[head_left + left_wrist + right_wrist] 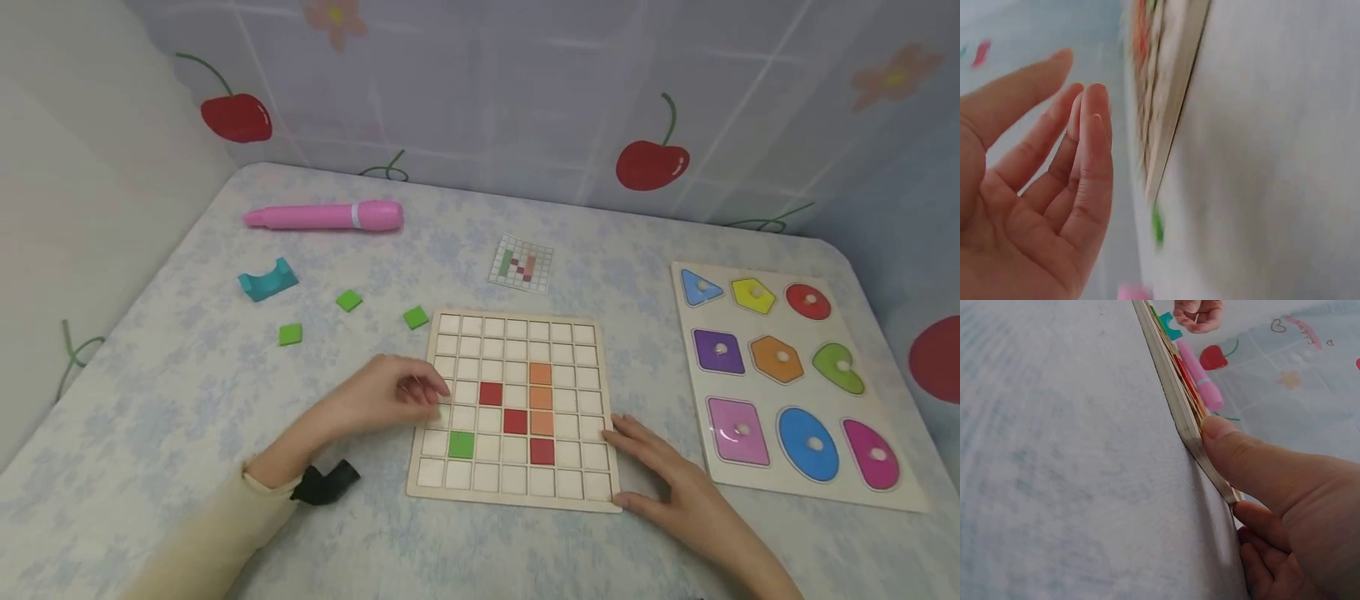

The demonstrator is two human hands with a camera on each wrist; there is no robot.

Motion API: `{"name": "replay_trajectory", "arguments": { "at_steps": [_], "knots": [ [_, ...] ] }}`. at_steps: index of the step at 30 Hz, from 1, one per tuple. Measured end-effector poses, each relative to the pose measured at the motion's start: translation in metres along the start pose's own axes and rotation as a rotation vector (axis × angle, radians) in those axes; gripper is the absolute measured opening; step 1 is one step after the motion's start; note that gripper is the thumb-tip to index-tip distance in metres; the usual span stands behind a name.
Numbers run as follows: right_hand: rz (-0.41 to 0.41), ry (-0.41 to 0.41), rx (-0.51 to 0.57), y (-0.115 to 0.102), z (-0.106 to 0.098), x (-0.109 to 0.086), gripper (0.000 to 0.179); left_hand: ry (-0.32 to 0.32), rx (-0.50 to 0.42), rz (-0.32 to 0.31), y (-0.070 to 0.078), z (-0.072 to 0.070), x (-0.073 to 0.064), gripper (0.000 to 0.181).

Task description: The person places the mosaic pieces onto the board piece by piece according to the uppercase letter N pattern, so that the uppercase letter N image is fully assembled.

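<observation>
A wooden grid board [566, 483] lies flat on the table. Set in its squares are several red tiles [491, 393], several orange tiles [541, 398] and one green tile [461, 445]. My left hand [390, 390] hovers over the board's left edge, fingers loosely bent; the left wrist view shows nothing between thumb and fingers. With fairly straight fingers, my right hand [675, 479] touches the board's right edge, its thumb [1235, 447] at the near corner. Three loose green tiles, among them one [416, 317] close to the board, lie beyond the left hand.
A small printed pattern card [521, 263] lies behind the board. A pink pen-like object [324, 217] and a teal curved piece [268, 280] are at the far left. On the right is a shape puzzle board [806, 400]. A black object [327, 482] sits by the left wrist.
</observation>
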State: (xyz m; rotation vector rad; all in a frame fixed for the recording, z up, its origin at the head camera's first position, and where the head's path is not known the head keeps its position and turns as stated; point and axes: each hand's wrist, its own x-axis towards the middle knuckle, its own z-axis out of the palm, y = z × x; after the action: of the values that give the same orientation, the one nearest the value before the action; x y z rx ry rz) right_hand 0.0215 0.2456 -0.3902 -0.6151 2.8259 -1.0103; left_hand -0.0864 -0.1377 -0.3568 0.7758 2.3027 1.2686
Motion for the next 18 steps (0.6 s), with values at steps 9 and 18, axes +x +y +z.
{"name": "replay_trajectory", "arguments": {
  "at_steps": [9, 18],
  "knots": [
    [0.014, -0.022, -0.022, 0.002, 0.0, -0.003, 0.066, 0.337, 0.121, -0.308, -0.065, -0.112, -0.061, 0.044],
    [-0.02, 0.003, -0.005, 0.002, 0.001, -0.001, 0.068, 0.305, 0.195, -0.416, -0.089, -0.122, -0.065, 0.044]
  ]
}}
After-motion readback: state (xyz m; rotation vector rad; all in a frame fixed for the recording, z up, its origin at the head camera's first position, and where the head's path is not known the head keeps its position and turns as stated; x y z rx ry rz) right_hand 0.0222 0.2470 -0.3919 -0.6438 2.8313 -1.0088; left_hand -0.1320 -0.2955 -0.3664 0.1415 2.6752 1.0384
